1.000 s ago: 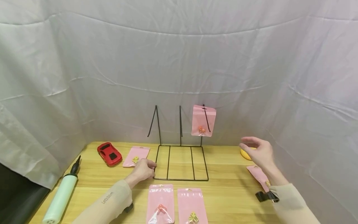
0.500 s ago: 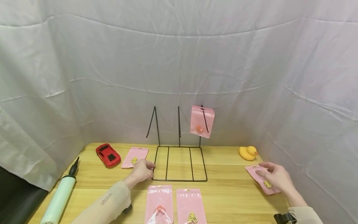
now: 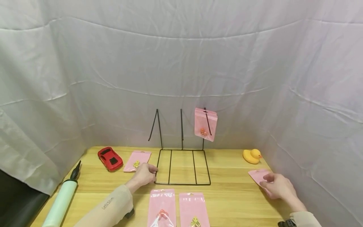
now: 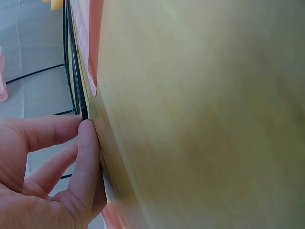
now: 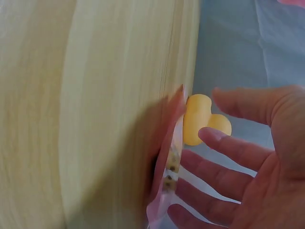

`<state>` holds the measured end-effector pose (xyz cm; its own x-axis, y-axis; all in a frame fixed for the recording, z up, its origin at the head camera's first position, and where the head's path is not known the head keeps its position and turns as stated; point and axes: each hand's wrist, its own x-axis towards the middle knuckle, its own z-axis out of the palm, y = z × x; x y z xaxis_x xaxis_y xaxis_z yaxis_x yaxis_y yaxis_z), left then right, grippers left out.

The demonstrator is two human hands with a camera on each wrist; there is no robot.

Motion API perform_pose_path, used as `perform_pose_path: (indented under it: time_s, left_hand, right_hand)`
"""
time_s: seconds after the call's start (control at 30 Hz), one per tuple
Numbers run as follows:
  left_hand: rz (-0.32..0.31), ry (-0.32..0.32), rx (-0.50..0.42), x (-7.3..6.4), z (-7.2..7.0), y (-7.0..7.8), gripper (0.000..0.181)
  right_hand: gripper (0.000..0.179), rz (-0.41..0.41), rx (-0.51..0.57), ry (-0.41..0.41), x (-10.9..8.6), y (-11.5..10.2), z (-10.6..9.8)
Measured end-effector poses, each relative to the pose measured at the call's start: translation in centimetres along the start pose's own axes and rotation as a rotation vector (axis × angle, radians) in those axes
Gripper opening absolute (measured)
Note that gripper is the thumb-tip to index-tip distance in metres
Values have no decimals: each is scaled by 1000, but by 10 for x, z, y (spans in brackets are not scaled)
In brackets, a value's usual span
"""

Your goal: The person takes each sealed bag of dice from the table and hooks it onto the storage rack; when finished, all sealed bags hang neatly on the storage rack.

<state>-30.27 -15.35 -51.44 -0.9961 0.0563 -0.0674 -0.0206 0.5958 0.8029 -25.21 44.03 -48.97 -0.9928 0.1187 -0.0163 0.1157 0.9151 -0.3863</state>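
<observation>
My left hand [image 3: 143,175] pinches the left side of a black wire display rack [image 3: 182,184] between thumb and fingers; the left wrist view shows the wire [image 4: 77,71] at the fingertips. On the right, my right hand [image 3: 280,187] is over a pink zip bag [image 3: 257,175] of yellow dice, covering its lower part. In the right wrist view those fingers [image 5: 219,176] are spread and loosely bent, the lower fingertips right at the bag [image 5: 167,152]. Pink bags with orange dice [image 3: 199,121] hang on the rack's right hook; the other two hooks carry nothing.
Two pink bags lie in front, one with red pieces [image 3: 162,201], one with yellow dice [image 3: 193,205]. Another pink bag [image 3: 140,156] lies left of the rack, by a red toy car [image 3: 110,159]. A green hand pump [image 3: 60,203] and yellow duck [image 3: 250,156] flank them.
My right hand has come down and outward from beside the duck to the right-hand pink bag, uncovering the duck. The left hand stays at the rack. The hanging bags swing slightly.
</observation>
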Motion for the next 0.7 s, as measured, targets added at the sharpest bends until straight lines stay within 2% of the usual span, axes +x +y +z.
perform_pose_path:
  time_s: [0.17,0.27,0.37,0.43,0.6,0.7]
  left_hand:
    - [21,-15,-8,2,-1,-5,48]
    - [21,-18,-5,8,-1,-12,50]
    - [49,-13,15,13,1,-18,50]
    - [46,-10,11,12,1,-17,50]
    - [1,-8,-7,1,0,-2,49]
    - [3,-11,-2,5,1,-6,48]
  right_hand:
    - [50,38,11,-19,1,1,1]
    - [52,52,4,-14,2,3,4]
    - [56,66,-11,-7,3,4,6]
    - [57,74,-23,-9,4,5,7]
    - [61,66,-52,-35,4,4,9]
    - [63,52,-59,-45,4,3,10]
